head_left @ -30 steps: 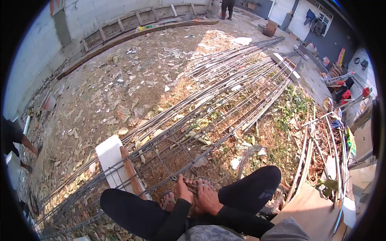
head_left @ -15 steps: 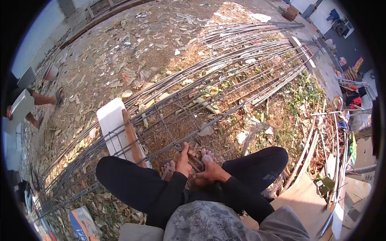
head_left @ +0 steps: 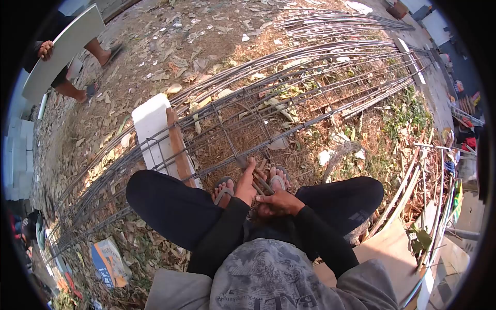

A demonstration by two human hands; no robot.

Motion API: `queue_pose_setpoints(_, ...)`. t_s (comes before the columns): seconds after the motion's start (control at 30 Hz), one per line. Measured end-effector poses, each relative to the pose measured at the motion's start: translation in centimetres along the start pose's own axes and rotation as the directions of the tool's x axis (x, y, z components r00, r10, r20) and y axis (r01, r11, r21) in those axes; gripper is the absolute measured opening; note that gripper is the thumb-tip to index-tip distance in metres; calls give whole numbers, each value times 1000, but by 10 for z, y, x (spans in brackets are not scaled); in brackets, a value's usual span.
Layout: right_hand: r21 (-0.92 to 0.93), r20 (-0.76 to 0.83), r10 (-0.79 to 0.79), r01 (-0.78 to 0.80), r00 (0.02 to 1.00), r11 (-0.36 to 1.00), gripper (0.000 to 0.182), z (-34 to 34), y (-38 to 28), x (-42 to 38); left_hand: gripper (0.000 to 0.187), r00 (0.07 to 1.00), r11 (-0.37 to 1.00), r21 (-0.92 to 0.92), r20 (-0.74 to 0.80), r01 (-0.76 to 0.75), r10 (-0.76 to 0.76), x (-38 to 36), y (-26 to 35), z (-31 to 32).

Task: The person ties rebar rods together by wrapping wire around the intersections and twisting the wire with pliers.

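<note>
Between the knees, my left hand [head_left: 247, 183] is closed on something I cannot make out, close to the near bar of the rebar cage [head_left: 235, 116]. To its right my right hand [head_left: 280, 201] is closed round the end of a thin brown handle or stick [head_left: 262, 185], which reaches up and left between the hands. Both hands are a little above the sandalled feet. The cage rests on a white board [head_left: 155, 135] with a brown wooden strip [head_left: 179, 144] beside it.
At the upper left a person walks, a hand [head_left: 46, 50] holding a long pale board [head_left: 67, 51]. Long loose rods [head_left: 341, 26] lie at the top. Wood sheets [head_left: 390, 256] and sticks [head_left: 403, 191] are at the right, a printed bag [head_left: 111, 262] at the lower left.
The view has shifted, and the walking person has come further into it with the board. My right hand has moved from beside the foot onto the thin brown piece, which now shows more clearly.
</note>
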State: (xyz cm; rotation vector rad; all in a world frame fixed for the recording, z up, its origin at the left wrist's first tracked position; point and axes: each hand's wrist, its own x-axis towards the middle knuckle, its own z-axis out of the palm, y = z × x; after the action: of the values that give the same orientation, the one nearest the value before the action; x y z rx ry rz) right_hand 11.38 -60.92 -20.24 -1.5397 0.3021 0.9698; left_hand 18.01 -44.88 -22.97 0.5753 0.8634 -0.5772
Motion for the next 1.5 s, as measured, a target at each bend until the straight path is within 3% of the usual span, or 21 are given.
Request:
queue_pose_setpoints(0.03,-440,-210,-263,149,942,886,80,-1,5,-3,42,1000,999,-41,21,-15,15,3,-2,3)
queue_pose_setpoints(0.1,-873,-299,-562,17,771,488,92,4,-24,-22,43,997,991,-123,61,-45,53,8,-6,15)
queue_pose_setpoints(0.17,-893,-344,-506,-108,791,438,73,8,-44,-34,45,998,977,-203,-7,-60,59,4,-7,39)
queue_pose_setpoints(0.27,-943,-331,-625,-219,707,251,50,5,-46,-24,42,999,972,-232,-15,-46,44,15,-8,38)
queue_pose_setpoints(0.37,-899,-367,-670,-60,645,435,36,-4,-9,8,39,997,991,-125,-62,-50,43,20,-7,25)
queue_pose_setpoints(0.43,-904,-348,-707,-19,616,428,33,-3,20,28,42,997,1000,-1,70,-23,23,6,-3,7)
queue_pose_setpoints(0.5,-903,-330,-725,22,604,429,45,-1,51,47,42,992,993,106,114,45,-57,3,0,-11)
queue_pose_setpoints(0.53,-902,-322,-735,43,597,429,52,-1,64,55,45,996,983,163,-27,88,-85,2,1,-11)
queue_pose_setpoints(0.6,-900,-309,-751,74,584,428,65,4,60,52,50,998,985,168,-39,-43,50,4,-9,-9)
queue_pose_setpoints(0.7,-782,-348,-349,-65,870,619,62,-7,4,12,55,998,996,60,30,-65,64,25,-16,-9)
queue_pose_setpoints(0.77,-853,-375,-375,-158,848,497,64,7,-43,-18,57,996,999,-29,70,-46,48,20,-20,-10)
queue_pose_setpoints(0.8,-888,-370,-578,-95,727,449,60,6,-22,-9,57,994,996,-66,85,-63,68,10,-17,-2)
queue_pose_setpoints(0.87,-806,-338,-612,115,715,580,52,9,-1,9,55,994,995,-26,58,-92,94,-2,-7,4)
queue_pose_setpoints(0.9,-437,-136,-413,320,900,840,47,10,2,6,53,991,990,41,2,-134,134,-7,-8,2)
queue_pose_setpoints(0.93,341,114,-129,83,985,936,42,11,6,3,52,984,980,115,-59,-163,170,-14,-13,-3)
queue_pose_setpoints(0.97,584,319,137,-308,938,751,38,15,-3,-6,50,971,964,191,-110,-187,210,-24,-14,-3)
queue_pose_setpoints(1.07,438,242,213,-303,946,846,38,27,-14,-7,39,962,944,206,-40,-256,270,-14,-16,-32)
queue_pose_setpoints(1.23,-160,-180,-126,97,976,982,36,24,-14,-17,28,939,861,416,-46,-291,340,-7,-17,-43)
queue_pose_setpoints(1.3,25,-167,-62,67,984,997,43,29,-30,-33,26,897,811,452,-51,-372,440,8,-21,-58)
queue_pose_setpoints(1.37,588,91,159,-182,983,788,56,29,-51,-53,25,889,835,386,-73,-392,451,14,-19,-60)
queue_pose_setpoints(1.5,565,48,22,-46,999,824,63,30,-34,-60,26,933,934,125,-93,-336,348,-8,-18,-41)
